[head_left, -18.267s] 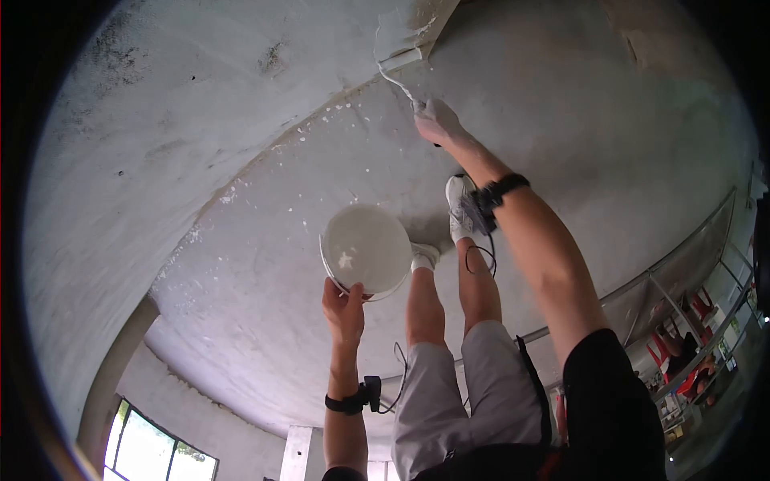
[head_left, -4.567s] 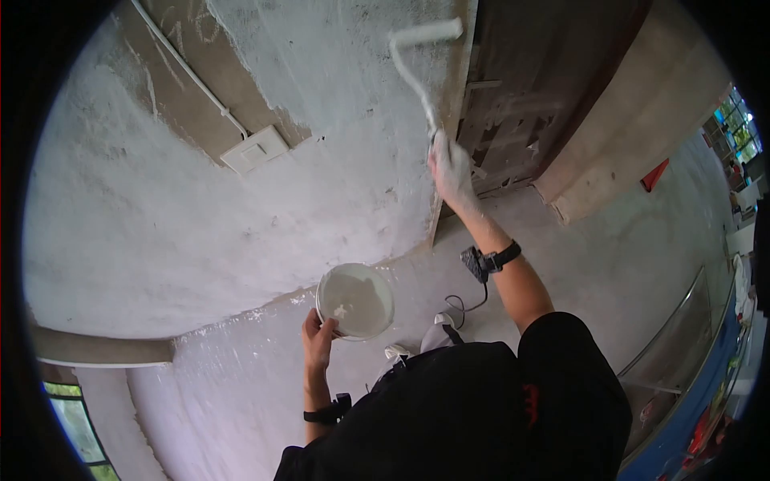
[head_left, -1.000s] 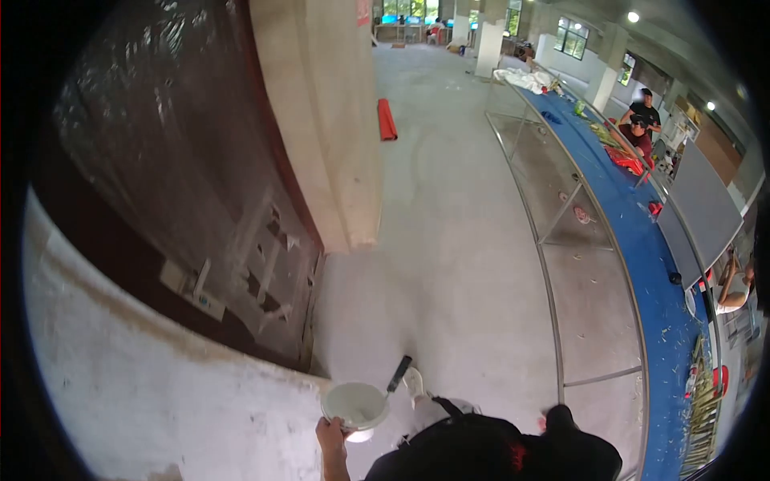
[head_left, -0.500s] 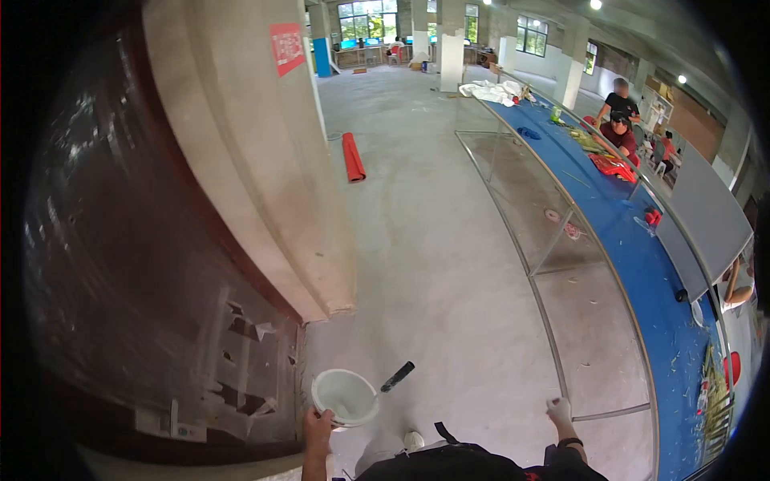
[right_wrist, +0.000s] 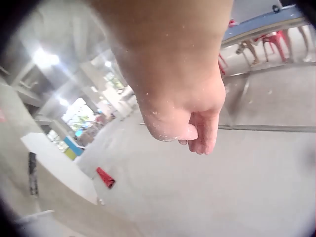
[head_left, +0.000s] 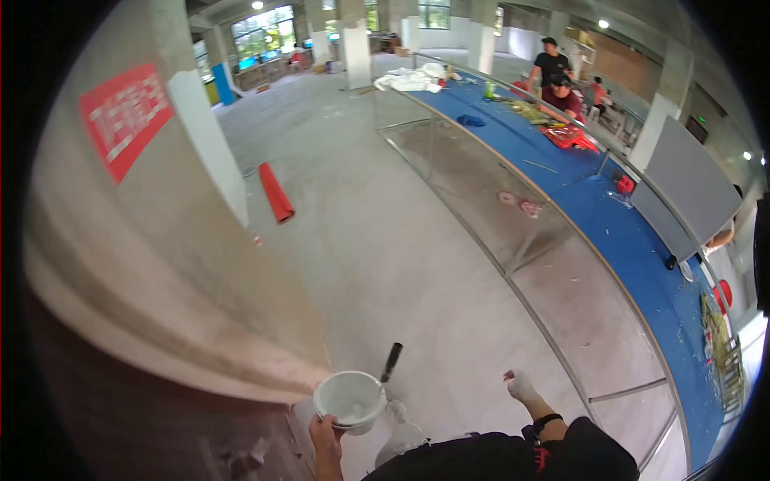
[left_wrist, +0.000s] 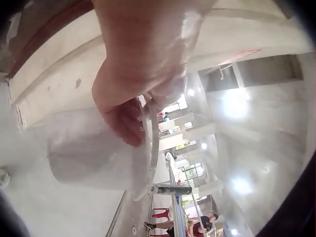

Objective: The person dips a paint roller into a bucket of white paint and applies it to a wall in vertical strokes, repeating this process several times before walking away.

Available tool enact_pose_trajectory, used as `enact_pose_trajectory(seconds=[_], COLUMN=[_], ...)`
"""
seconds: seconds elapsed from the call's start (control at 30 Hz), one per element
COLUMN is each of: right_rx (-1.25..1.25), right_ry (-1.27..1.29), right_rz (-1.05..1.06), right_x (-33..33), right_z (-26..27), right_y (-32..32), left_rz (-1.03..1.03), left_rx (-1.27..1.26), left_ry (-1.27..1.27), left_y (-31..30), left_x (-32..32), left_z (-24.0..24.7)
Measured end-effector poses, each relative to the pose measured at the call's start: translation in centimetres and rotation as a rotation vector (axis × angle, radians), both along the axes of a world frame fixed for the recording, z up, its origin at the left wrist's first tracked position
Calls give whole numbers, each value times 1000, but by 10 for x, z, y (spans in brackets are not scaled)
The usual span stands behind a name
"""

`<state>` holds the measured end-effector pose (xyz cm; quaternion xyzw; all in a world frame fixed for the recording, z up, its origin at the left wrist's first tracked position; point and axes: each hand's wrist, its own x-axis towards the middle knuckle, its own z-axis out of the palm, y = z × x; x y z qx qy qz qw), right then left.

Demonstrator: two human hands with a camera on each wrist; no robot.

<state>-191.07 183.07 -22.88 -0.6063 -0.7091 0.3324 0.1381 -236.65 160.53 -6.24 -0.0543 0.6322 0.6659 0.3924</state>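
At the lower middle of the head view, the left hand grips the rim of a white bucket, fingers curled over its edge. A tool with a black handle leans out of the bucket's right side. The left wrist view shows the bucket under the left hand, the handle jutting past the rim. Away to the right, the right hand hangs in the air. Its fingers are loosely curled with nothing in them, as the right wrist view of the right hand shows.
A pillar with a red sign rises at the left. A red roll lies on the floor ahead. Along the right runs a blue-topped table with a metal frame. Two people are beyond it, near a grey board.
The right hand has let go of the roller it held at the wall; a black-handled tool now stands in the bucket. The view has swung from the wall to the walkway; the left hand still grips the bucket.
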Motion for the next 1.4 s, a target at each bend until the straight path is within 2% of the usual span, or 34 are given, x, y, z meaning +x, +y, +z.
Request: enact_pose_trajectory(seconds=[0.03, 0.13, 0.2, 0.23, 0.27, 0.3, 0.37, 0.4, 0.47, 0.53, 0.7, 0.73, 0.77, 0.8, 0.83, 0.87, 0.9, 0.93, 0.97, 1.03, 1.1, 1.13, 1.2, 1.27, 1.33, 1.37, 1.4], right_rx=[-93, -237, -190, 187, 119, 120, 139, 159, 176, 167, 82, 75, 20, -64, 117, 74, -21, -240, -461, -533, -620, -616, -308, -52, 226, 215, 467], right_ry=[116, -42, -133, -757, -735, -731, -672, -637, -561, -485, -316, -278, -141, -126, -75, -2, 28, 120, 211, 349, 589, 590, 813, 921, 1109, 1141, 1490], right_rz=[-114, -167, 28, 695, 644, 665, 488, 413, 259, 72, -507, -635, -554, -351, -174, -80, -24, 39, 102, 258, 361, 364, 365, 414, 511, 504, 436], right_x=[14, 45, 129, 150, 180, 162, 133, 115, 86, 76, 33, -5, -66, -120, -176, -223, -276, -327, -371, -457, -519, -552, -601, -632, -636, -631, -637], right_z=[-39, -56, -110, -76, -53, -65, -76, -88, -105, -100, -75, -37, -7, 22, 44, 54, 80, 118, 159, 224, 264, 287, 330, 387, 422, 462, 492], right_y=[4, 8, -10, -15, -31, -9, 50, 99, 187, 244, 328, 344, 402, 460, 509, 561, 602, 641, 670, 716, 756, 780, 816, 868, 943, 969, 993], left_rz=[-7, -17, -49, -70, -79, -59, -123, -63, -176, -127, -111, -110, -94, -79, -82, -53, -24, -30, -3, 20, 19, 20, 18, -141, -115, -170, -221], left_rx=[53, 10, 21, 46, 76, 68, 77, 82, -40, -99, -179, -167, -116, -66, -63, -12, 41, 45, 63, 71, 108, 112, 1, 9, -8, -48, -81], left_ry=[-10, -11, -12, 0, 15, 17, -29, -15, -45, -25, 53, 54, 32, 11, 14, -24, -62, -60, -83, -107, -57, -56, 50, 83, 133, 162, 196], left_y=[23, 101, 143, 163, 167, 190, 240, 265, 314, 359, 510, 532, 550, 569, 589, 609, 630, 650, 665, 702, 747, 777, 828, 884, 940, 967, 995], left_x=[-14, -57, -90, -105, -106, -120, -152, -168, -195, -201, -263, -276, -290, -306, -322, -337, -354, -372, -388, -424, -463, -483, -512, -549, -579, -598, -619], left_z=[1, 18, 17, 17, 21, 18, 12, 3, -13, -9, 17, 19, 22, 24, 28, 33, 35, 32, 30, 20, 18, 20, 21, 35, 53, 54, 56])
